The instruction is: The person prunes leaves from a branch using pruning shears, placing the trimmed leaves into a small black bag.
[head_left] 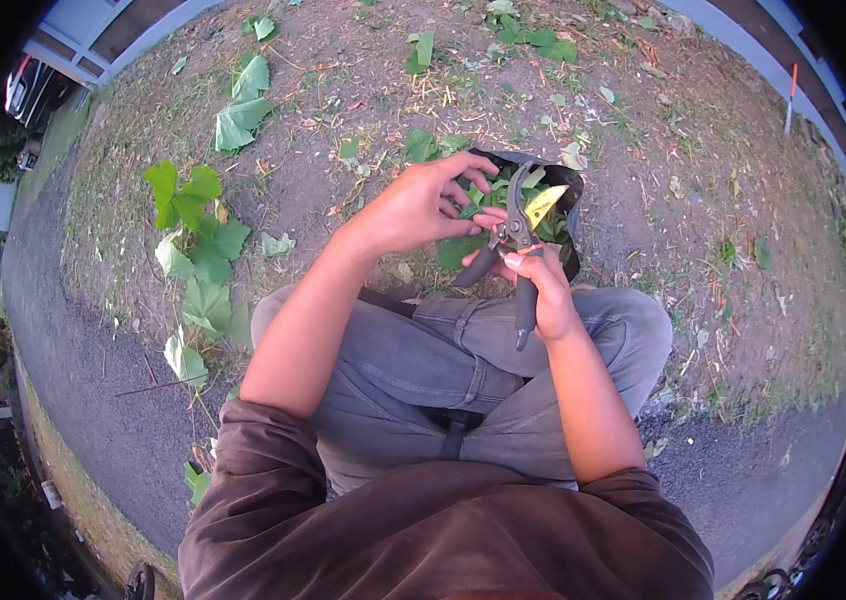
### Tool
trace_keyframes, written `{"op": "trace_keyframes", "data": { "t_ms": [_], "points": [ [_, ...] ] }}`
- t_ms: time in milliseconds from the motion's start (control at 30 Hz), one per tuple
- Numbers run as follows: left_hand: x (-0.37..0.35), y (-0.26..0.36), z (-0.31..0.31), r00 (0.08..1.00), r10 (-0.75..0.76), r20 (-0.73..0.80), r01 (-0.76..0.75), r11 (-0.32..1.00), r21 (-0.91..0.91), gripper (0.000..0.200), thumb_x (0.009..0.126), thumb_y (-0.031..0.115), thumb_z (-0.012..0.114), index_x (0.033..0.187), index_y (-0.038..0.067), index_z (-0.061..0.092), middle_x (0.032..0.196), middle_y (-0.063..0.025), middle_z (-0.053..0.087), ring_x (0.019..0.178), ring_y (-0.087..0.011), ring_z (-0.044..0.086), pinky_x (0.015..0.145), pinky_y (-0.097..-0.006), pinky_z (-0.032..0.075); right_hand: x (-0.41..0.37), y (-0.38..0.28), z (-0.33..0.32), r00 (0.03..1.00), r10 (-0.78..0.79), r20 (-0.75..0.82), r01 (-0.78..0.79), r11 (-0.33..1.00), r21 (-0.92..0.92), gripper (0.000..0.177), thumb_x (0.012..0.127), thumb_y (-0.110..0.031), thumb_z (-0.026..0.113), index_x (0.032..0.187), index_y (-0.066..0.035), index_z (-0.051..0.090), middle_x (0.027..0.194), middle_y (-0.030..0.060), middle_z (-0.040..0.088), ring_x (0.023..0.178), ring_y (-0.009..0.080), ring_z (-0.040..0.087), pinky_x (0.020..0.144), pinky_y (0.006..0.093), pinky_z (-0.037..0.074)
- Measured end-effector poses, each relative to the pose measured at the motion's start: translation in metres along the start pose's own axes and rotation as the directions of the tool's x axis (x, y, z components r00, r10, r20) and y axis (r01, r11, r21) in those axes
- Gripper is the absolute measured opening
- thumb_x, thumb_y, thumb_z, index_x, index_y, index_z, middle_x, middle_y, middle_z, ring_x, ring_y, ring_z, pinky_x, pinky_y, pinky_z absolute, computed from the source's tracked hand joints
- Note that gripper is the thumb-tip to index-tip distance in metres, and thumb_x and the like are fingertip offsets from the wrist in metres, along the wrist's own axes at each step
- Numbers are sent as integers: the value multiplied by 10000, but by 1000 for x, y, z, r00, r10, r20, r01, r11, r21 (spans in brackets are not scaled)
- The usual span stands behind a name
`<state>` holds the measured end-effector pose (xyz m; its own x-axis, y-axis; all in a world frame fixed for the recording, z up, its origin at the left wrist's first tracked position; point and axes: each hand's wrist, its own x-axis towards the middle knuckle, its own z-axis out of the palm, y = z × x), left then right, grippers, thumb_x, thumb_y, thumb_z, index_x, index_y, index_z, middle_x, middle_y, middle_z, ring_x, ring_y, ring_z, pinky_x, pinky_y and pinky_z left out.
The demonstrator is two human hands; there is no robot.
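Observation:
Pruning shears (518, 232) with dark handles are held in my right hand (543, 285), their blades pointing up and away from me. My left hand (430, 203) is beside them on the left, its fingers spread and slightly curled, with nothing visible between them. Beneath and beyond both hands a black bag (575, 205) stands open on the ground in front of my crossed legs. Green leaves (488, 195) fill the bag, and a yellow piece with dark print (545, 204) shows near its right side.
A leafy vine (208, 262) lies on the ground to the left. Loose leaves (243, 105) and cut stems are scattered farther off. Asphalt (108, 330) borders the soil at left and below. An orange and white stake (792, 98) stands at the upper right.

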<state>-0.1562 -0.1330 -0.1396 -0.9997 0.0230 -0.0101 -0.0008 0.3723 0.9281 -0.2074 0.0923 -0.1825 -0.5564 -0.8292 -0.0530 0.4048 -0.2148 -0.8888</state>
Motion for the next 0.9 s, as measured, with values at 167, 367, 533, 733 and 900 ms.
{"op": "trace_keyframes", "data": {
  "t_ms": [167, 367, 533, 733, 900],
  "points": [
    [2, -12, -1, 993, -2, -122, -20, 982, -186, 515, 870, -8, 802, 1335, 50, 588, 1198, -76, 684, 1003, -115, 701, 835, -282, 595, 2, 1, -1, 997, -23, -70, 41, 966, 254, 669, 943, -283, 508, 1524, 33, 408, 1494, 181, 531, 1180, 357, 668, 1080, 475, 468],
    [7, -27, -7, 986, -101, -132, 56, 949, -310, 201, 941, 65, 779, 1115, 25, 688, 1045, -53, 762, 950, -102, 718, 818, -264, 577, 3, 2, -6, 992, -83, -93, 111, 932, 345, 699, 939, -320, 507, 1532, 31, 386, 1528, 201, 511, 1181, 403, 659, 1109, 537, 463],
    [5, -25, -8, 992, -111, -67, 91, 965, -246, 122, 930, 52, 787, 1030, 15, 727, 1000, -40, 770, 916, -98, 725, 845, -258, 578, 3, 3, -5, 993, -95, -77, 115, 935, 335, 724, 934, -304, 500, 1557, 35, 357, 1531, 193, 515, 1182, 405, 658, 1104, 538, 467],
    [6, -27, -7, 991, -116, -74, 89, 949, -303, 144, 922, 40, 786, 1049, 16, 721, 996, -27, 758, 947, -90, 714, 877, -260, 579, 3, 1, -4, 992, -92, -83, 115, 933, 340, 730, 929, -307, 495, 1556, 41, 356, 1536, 195, 511, 1186, 413, 654, 1095, 539, 477],
    [6, -27, -4, 991, -91, -97, 62, 961, -270, 170, 932, 43, 775, 1084, 27, 701, 1007, -18, 742, 970, -75, 691, 867, -258, 554, 2, 1, -4, 989, -108, -97, 138, 907, 398, 737, 923, -307, 491, 1556, 46, 355, 1541, 195, 506, 1180, 418, 654, 1096, 548, 473]
  ]
}}
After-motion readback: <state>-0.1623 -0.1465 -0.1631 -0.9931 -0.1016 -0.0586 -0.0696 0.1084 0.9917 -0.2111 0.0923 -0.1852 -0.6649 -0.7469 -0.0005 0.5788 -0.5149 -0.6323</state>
